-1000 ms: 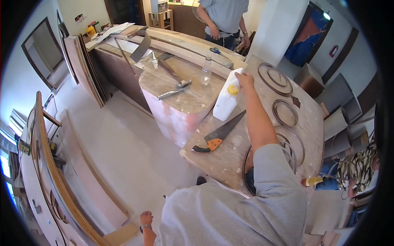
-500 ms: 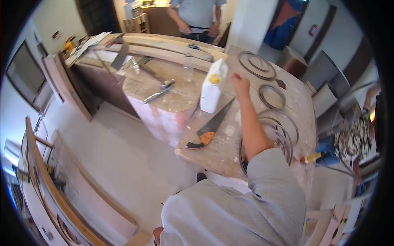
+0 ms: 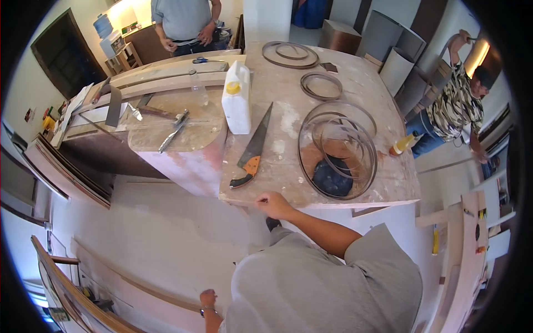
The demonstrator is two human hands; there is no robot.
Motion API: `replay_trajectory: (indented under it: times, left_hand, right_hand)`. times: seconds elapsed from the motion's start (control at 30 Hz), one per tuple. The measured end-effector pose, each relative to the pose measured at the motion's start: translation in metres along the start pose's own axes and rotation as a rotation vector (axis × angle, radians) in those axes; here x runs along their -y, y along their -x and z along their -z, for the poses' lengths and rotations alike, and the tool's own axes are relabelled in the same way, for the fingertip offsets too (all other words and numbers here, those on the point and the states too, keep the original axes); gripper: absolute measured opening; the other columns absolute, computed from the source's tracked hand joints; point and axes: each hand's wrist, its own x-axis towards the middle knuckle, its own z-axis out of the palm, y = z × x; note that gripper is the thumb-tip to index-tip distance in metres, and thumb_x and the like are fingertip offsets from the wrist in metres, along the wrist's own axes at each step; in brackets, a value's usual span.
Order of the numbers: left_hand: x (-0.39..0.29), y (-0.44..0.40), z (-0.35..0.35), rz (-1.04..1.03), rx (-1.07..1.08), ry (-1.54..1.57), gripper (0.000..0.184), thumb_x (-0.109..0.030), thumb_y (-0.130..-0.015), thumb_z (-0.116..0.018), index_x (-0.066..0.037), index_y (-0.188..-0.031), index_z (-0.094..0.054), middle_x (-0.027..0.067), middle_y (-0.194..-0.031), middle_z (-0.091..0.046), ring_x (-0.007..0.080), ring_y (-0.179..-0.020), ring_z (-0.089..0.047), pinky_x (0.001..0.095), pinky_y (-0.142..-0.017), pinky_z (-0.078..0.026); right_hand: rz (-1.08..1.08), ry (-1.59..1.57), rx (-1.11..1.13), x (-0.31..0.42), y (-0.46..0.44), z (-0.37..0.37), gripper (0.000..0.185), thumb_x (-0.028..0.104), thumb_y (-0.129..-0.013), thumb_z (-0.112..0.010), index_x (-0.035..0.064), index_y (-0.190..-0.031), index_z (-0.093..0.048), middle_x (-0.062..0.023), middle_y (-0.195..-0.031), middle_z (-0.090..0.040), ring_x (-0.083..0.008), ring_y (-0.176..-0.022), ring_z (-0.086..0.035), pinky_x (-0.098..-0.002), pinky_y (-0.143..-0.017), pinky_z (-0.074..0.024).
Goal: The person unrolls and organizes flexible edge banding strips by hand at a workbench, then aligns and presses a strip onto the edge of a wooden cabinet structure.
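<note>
My right hand (image 3: 273, 205) is closed at the near edge of the worktable (image 3: 277, 166), just below the orange and black handle of a handsaw (image 3: 255, 147); whether anything is in its fingers is too small to tell. Lower down, over the floor, my left hand (image 3: 208, 298) hangs with its fingers curled, a watch on the wrist; its grip is hidden. A white jug (image 3: 237, 102) with a yellow cap stands upright left of the saw blade. Coiled strips (image 3: 337, 150) lie on the table around a dark round object (image 3: 332, 176).
At the back left are a clear bottle (image 3: 198, 89), blue scissors (image 3: 206, 60) and a metal tool (image 3: 175, 131). An amber bottle (image 3: 403, 144) stands at the right edge. One person (image 3: 186, 22) stands behind the table, another (image 3: 455, 100) at the right. Boards lean at left.
My right hand has let go of the jug and drawn back to the table's near edge. The jug now stands alone. The view has turned to the right.
</note>
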Motion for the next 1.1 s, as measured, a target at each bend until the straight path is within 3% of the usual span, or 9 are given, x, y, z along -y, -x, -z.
replay_trajectory:
  times: [0.07, 0.2, 0.27, 0.37, 0.43, 0.5, 0.63, 0.87, 1.1]
  left_hand:
    - [0.01, -0.031, 0.008, -0.111, 0.065, -0.378, 0.012, -0.011, -0.079, -0.06, -0.005, -0.082, -0.07, 0.0131, -0.075, -0.068, 0.0258, -0.06, -0.066, 0.038, -0.059, -0.054]
    - [-0.054, -0.067, 0.033, 0.369, -0.289, 0.652, 0.026, -0.012, -0.085, -0.057, 0.01, -0.095, -0.067, 0.0179, -0.079, -0.068, 0.0213, -0.068, -0.069, 0.0317, -0.059, -0.057]
    - [-0.101, -0.07, 0.042, 0.472, -0.228, 0.722, 0.026, -0.015, -0.087, -0.054, 0.006, -0.094, -0.068, 0.0166, -0.08, -0.069, 0.0263, -0.067, -0.067, 0.0356, -0.058, -0.054]
    - [-0.117, -0.059, 0.002, 0.227, -0.15, 0.051, 0.029, -0.027, -0.086, -0.057, -0.004, -0.098, -0.07, 0.0197, -0.092, -0.068, 0.0338, -0.085, -0.065, 0.0438, -0.076, -0.052]
    - [-0.154, -0.037, -0.001, 0.373, -0.099, 0.18, 0.03, -0.03, -0.084, -0.056, -0.004, -0.093, -0.07, 0.0194, -0.097, -0.067, 0.0368, -0.093, -0.062, 0.0468, -0.083, -0.049]
    - [-0.149, -0.006, -0.018, 0.447, -0.15, 0.219, 0.03, -0.03, -0.083, -0.057, -0.004, -0.091, -0.071, 0.0191, -0.098, -0.067, 0.0365, -0.094, -0.063, 0.0467, -0.083, -0.049]
    - [-0.116, 0.029, -0.094, 0.69, -0.101, 0.231, 0.032, -0.03, -0.084, -0.053, -0.004, -0.085, -0.071, 0.0186, -0.094, -0.068, 0.0382, -0.09, -0.063, 0.0472, -0.082, -0.05]
    - [-0.093, 0.166, -0.165, 0.835, -0.141, 0.181, 0.031, -0.029, -0.086, -0.052, -0.003, -0.083, -0.071, 0.0207, -0.093, -0.067, 0.0383, -0.091, -0.063, 0.0467, -0.083, -0.05]
    - [-0.126, 0.15, -0.094, 0.748, -0.559, 0.499, 0.03, -0.028, -0.087, -0.052, -0.004, -0.091, -0.069, 0.0166, -0.095, -0.068, 0.0368, -0.092, -0.063, 0.0467, -0.085, -0.049]
  right_hand:
    - [-0.099, 0.032, -0.051, -0.029, -0.005, 0.01, 0.031, 0.031, -0.085, -0.065, -0.0003, -0.082, -0.069, -0.0129, -0.076, -0.068, -0.0197, -0.069, -0.064, -0.0319, -0.066, -0.0509]
    - [-0.153, 0.247, -0.272, -0.025, -0.034, 0.007, 0.037, 0.035, -0.084, -0.064, -0.0021, -0.085, -0.068, -0.0167, -0.075, -0.068, -0.023, -0.068, -0.064, -0.0354, -0.065, -0.0505]
    - [-0.311, 0.323, 0.071, -0.017, -0.069, 0.002, 0.04, 0.037, -0.086, -0.061, -0.0024, -0.088, -0.067, -0.0188, -0.079, -0.067, -0.0258, -0.073, -0.063, -0.0408, -0.064, -0.0485]
    - [-0.154, -0.17, -0.043, -0.063, -0.109, -0.045, 0.032, 0.036, -0.09, -0.057, 0.005, -0.093, -0.065, -0.0054, -0.057, -0.049, -0.0154, -0.044, -0.046, -0.032, -0.043, -0.0369]
    - [-0.389, -0.204, 0.017, -0.106, -0.151, -0.052, 0.031, 0.027, -0.087, -0.064, 0.006, -0.109, -0.06, -0.0055, -0.077, -0.059, -0.0161, -0.061, -0.057, -0.0298, -0.045, -0.045]
    - [-0.56, -0.305, 0.057, -0.077, -0.154, -0.042, 0.028, 0.033, -0.083, -0.067, 0.0084, -0.096, -0.06, -0.005, -0.061, -0.054, -0.0144, -0.037, -0.044, -0.0272, -0.032, -0.0335]
    - [-0.75, -0.175, 0.015, -0.067, -0.177, -0.032, 0.034, 0.041, -0.081, -0.066, 0.01, -0.08, -0.053, -0.0033, -0.053, -0.048, -0.0144, -0.037, -0.045, -0.0252, -0.032, -0.029]
    - [-0.758, -0.303, 0.044, -0.062, -0.135, -0.003, 0.028, 0.032, -0.085, -0.062, 0.0124, -0.07, -0.049, -0.0027, -0.053, -0.049, -0.0132, -0.039, -0.045, -0.025, -0.034, -0.0293]
    - [-0.268, 0.013, 0.69, 0.038, -0.019, -0.094, 0.015, 0.019, -0.086, -0.065, 0.0052, -0.081, -0.06, -0.0019, -0.058, -0.051, -0.0107, -0.046, -0.046, -0.0248, -0.04, -0.0356]
